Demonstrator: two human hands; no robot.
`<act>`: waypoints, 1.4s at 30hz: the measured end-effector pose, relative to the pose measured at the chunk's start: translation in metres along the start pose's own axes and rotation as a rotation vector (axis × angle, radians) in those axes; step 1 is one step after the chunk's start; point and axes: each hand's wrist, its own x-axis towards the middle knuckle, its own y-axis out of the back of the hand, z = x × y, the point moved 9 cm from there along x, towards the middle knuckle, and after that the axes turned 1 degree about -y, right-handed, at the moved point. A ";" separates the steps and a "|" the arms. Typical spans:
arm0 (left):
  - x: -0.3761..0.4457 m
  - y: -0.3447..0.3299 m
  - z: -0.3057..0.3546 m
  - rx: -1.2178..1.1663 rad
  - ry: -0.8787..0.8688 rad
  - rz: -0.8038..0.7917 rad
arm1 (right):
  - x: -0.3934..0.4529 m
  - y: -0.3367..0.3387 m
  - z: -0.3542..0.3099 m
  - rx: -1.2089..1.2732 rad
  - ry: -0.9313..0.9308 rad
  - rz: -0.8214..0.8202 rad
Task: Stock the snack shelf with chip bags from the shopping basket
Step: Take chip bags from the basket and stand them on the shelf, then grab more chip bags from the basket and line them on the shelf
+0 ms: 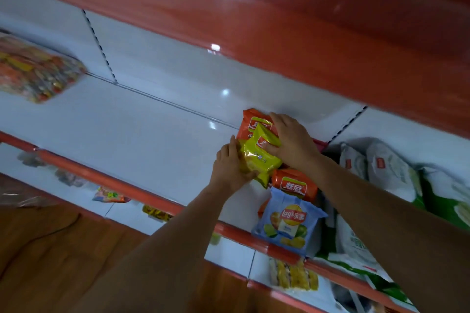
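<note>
Dim, motion-blurred view; ceiling-light glare on glossy shelves (157, 119)

Shelf board (142, 119): smooth white painted surface, glossy, with bright highlights near its back edge. Front-edge strip (106, 180) of the shelf: shiny orange-red, plastic-looking. Upper fascia (279, 20): the same red, highly glossy. Back panel (165, 58): white, smooth, with a slotted upright (100, 46). Yellow chip bag (256, 160), near the shelf's right end: crinkled glossy film. Orange chip bags (295, 184): the same shiny film. Blue chip bag (288, 226), overhanging the front edge: smoother, satin film. White-and-green bags (386, 170): duller, matt-looking. Clear sack (35, 71) at the left end: transparent wrinkled plastic. Floor (50, 249): brown, wood-grained look.
</note>
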 end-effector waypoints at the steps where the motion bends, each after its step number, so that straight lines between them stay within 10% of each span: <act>1: -0.007 0.008 0.000 -0.009 0.007 -0.004 | -0.009 0.003 -0.002 0.065 -0.041 -0.031; 6: -0.067 0.076 -0.004 -0.020 0.127 -0.006 | -0.059 0.017 -0.037 0.169 -0.169 -0.241; 11: -0.153 0.158 0.011 -0.126 0.218 0.158 | -0.091 0.067 -0.123 0.230 0.095 0.044; 21: -0.386 0.251 0.049 -0.281 0.418 0.563 | -0.219 0.097 -0.269 0.714 0.432 -0.116; 42: -1.051 0.117 0.104 -0.478 1.209 1.557 | -0.816 0.068 -0.505 0.501 1.443 -1.060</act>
